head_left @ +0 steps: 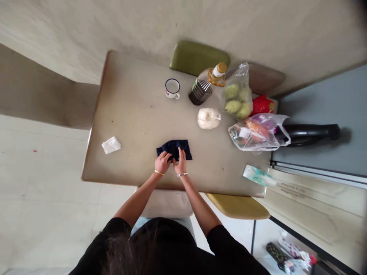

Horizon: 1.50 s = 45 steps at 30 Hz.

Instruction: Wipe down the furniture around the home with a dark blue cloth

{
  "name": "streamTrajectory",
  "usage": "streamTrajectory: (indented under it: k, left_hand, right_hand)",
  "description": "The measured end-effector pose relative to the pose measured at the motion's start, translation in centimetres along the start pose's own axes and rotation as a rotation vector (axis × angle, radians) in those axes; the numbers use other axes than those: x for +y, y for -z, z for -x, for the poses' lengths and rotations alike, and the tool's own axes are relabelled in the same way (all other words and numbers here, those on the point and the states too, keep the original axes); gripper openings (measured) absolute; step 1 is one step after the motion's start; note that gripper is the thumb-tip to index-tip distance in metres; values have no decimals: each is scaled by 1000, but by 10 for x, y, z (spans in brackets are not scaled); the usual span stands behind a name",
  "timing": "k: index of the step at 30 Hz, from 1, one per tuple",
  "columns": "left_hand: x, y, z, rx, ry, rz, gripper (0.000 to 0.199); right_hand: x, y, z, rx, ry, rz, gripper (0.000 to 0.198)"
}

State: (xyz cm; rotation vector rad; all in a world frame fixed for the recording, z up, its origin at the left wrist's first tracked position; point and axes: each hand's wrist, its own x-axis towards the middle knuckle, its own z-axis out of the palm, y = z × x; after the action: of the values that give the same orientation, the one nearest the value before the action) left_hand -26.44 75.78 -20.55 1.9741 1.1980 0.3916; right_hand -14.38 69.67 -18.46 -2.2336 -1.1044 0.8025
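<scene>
The bench (129, 103), seen from above, spans the scene, its far side along the wall and its near side before the standing person. A green chair (199, 57) shows beyond the far edge and a yellow chair (237, 206) at the near edge. A handled shopping bag (255, 131) and a clear bag of green fruit (236, 105) crowd the right end, probably set there to leave the middle for handwork. The oil bottle (202, 88) stands just beside the fruit, near the far edge.

The dark blue cloth (172, 145) (its short edges zigzag-cut) lies near the bench's near edge, straight in front of the body, presumably so that both arms reach it evenly. The left hand (163, 162) curls at its near side, seemingly pinching a fold; the right hand (180, 164) lays its fingers over the fabric, perhaps to steady it, though whether this grip pinches or only presses cannot be told.

A white bundle (208, 118) in clear plastic rests between bottle and shopping bag; a teal-and-white packet (258, 175) lies at the near right corner. Smallest are the upright mug (172, 88), handle turned rightward, and a folded white tissue (111, 145), alone toward the left end.
</scene>
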Motion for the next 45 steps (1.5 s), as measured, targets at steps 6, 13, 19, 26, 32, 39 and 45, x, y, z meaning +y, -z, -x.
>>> streamTrajectory:
  k: [6,13,19,26,32,39,45]
  left_hand:
    - [3,-31,11,-159,-33,-2,41]
    - [-30,47,-77,52,56,-15,40]
    - [5,55,-312,418,91,265,96]
    - [3,30,-414,316,-165,326,120]
    - [-28,39,-413,423,-226,262,117]
    - [-89,86,-359,458,-288,207,125]
    - [-131,126,-271,460,-162,152,130]
  right_hand:
    - [19,-19,-29,-15,9,207,71]
    - [27,-44,-44,16,21,336,86]
    - [34,-47,-44,64,-12,395,74]
    - [38,-50,-86,98,-242,552,69]
    - [34,-58,-116,164,-295,587,69]
    - [18,-60,-176,216,-169,534,73]
    - [10,-59,-151,279,-149,518,67]
